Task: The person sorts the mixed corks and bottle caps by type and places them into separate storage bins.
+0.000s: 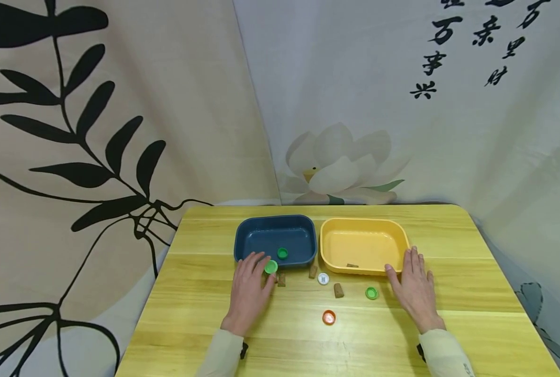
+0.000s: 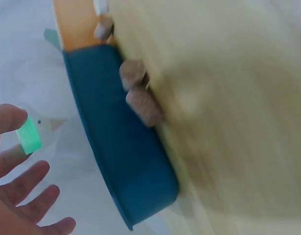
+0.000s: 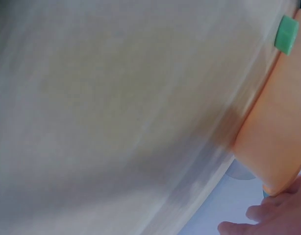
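Observation:
Between thumb and index finger my left hand (image 1: pixel 250 292) pinches a light green bottle cap (image 1: pixel 270 267), held at the near edge of the dark blue tray (image 1: pixel 254 225). In the left wrist view the same cap (image 2: pixel 29 135) shows edge-on, the other fingers spread apart. Another green cap (image 1: pixel 282 253) lies inside the blue tray. My right hand (image 1: pixel 414 293) is at the near right corner of the yellow tray (image 1: pixel 365 270), fingers mostly straight, thumb by the rim. It holds nothing visible. In the right wrist view its fingers (image 3: pixel 261 213) are beside the tray's end.
On the table (image 1: pixel 289 345), before the trays, lie a white cap (image 1: pixel 323 278), a green cap (image 1: pixel 371 293), an orange-red cap (image 1: pixel 329 317) and several corks, one cork (image 1: pixel 338 290) nearest the middle. A brown piece (image 1: pixel 352 265) sits in the yellow tray. Printed cloth hangs behind.

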Action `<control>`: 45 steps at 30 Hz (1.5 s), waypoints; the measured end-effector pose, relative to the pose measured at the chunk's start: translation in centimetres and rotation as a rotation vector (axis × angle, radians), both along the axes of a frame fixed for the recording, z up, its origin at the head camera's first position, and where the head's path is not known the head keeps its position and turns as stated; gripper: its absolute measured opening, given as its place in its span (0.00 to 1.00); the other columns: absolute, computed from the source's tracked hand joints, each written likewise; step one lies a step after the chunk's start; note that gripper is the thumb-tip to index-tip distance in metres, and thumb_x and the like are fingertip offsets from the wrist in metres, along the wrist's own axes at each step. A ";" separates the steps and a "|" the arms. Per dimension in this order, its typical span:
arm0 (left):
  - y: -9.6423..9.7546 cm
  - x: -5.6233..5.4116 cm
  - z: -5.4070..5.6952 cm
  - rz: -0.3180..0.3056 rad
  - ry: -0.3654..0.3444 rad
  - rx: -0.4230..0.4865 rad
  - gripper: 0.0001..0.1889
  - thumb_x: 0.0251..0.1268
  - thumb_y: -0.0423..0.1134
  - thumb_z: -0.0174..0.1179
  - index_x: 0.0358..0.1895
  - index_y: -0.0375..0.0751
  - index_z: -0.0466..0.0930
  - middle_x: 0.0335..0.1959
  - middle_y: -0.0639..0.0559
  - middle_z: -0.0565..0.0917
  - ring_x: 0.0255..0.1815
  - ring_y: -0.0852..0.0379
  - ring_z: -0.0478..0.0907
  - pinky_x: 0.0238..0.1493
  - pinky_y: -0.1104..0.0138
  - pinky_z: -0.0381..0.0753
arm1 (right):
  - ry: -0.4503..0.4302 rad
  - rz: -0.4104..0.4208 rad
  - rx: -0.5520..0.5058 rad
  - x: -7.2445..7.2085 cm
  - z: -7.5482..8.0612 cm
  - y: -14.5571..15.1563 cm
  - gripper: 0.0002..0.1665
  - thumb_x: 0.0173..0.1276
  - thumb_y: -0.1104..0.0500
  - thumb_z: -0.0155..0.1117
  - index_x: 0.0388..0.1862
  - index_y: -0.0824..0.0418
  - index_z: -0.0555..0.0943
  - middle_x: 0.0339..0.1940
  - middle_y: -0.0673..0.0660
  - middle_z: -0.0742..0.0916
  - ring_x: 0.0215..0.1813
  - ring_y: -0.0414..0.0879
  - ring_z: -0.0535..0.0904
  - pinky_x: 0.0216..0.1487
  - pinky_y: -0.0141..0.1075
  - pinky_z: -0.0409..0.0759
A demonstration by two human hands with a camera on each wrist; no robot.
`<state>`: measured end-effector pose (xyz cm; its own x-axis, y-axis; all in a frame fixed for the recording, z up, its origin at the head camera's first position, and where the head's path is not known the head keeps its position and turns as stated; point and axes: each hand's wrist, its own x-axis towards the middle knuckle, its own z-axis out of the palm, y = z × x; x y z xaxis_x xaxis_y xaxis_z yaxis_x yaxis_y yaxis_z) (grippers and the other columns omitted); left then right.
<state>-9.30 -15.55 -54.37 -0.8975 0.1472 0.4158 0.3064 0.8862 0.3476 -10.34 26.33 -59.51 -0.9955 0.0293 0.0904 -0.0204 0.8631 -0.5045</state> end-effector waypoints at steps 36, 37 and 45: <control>-0.7 -9.0 -0.6 0.051 -0.266 -0.210 0.20 0.69 0.43 0.70 0.60 0.39 0.85 0.66 0.37 0.79 0.72 0.31 0.69 0.72 0.33 0.61 | 0.109 0.111 0.079 2.7 0.3 -7.0 0.49 0.83 0.37 0.47 0.82 0.74 0.52 0.83 0.72 0.56 0.83 0.69 0.50 0.75 0.72 0.48; -0.6 -9.2 -0.6 0.060 -0.290 -0.227 0.21 0.70 0.44 0.69 0.61 0.39 0.84 0.66 0.37 0.78 0.72 0.31 0.68 0.73 0.33 0.59 | 0.110 0.111 0.075 2.8 0.3 -7.0 0.49 0.83 0.37 0.47 0.82 0.74 0.52 0.83 0.72 0.56 0.83 0.69 0.50 0.75 0.72 0.48; -0.5 -8.9 -1.0 0.080 -0.286 -0.201 0.33 0.70 0.48 0.69 0.73 0.37 0.73 0.69 0.35 0.75 0.74 0.30 0.66 0.73 0.32 0.57 | 0.123 0.110 0.078 3.0 0.3 -6.8 0.48 0.83 0.38 0.48 0.82 0.74 0.53 0.84 0.72 0.55 0.82 0.69 0.51 0.74 0.72 0.50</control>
<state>-18.25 -16.05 -55.32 -0.9854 0.1248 0.1157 0.1485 0.9629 0.2255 -7.37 19.53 -59.20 -0.9737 -0.0909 0.2091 -0.1741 0.8887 -0.4242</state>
